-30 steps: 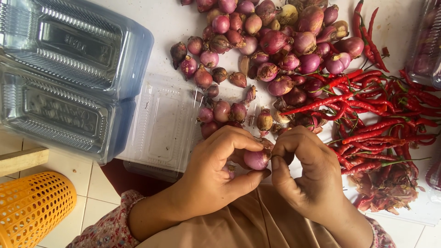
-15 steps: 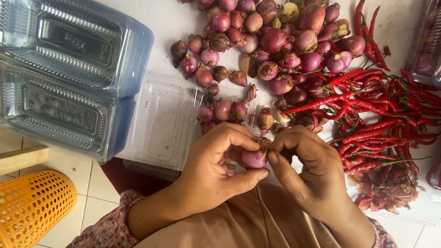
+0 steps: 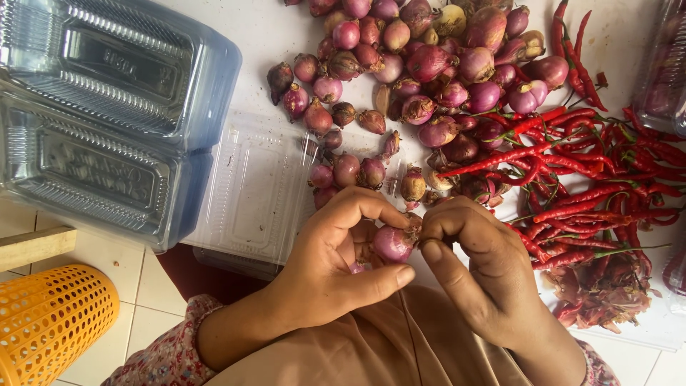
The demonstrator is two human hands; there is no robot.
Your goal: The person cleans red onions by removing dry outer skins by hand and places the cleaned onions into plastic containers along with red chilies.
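Holding one shallot (image 3: 391, 241) between both hands above our lap, just below the heap of shallots (image 3: 429, 64). Our left hand (image 3: 336, 268) is curled shut around it, thumb under, forefinger over. Our right hand (image 3: 475, 264) pinches the bulb's upper right end. Long axis runs roughly left to right. Counted: two stacked plastic containers (image 3: 107, 114), one orange basket (image 3: 50, 322); red chillies (image 3: 593, 164) too many to count.

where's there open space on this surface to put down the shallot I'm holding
A bare white strip lies between the stacked clear containers and the shallot pile. The flat clear lid below it is also bare. To the right, shallots and red chilies crowd together.
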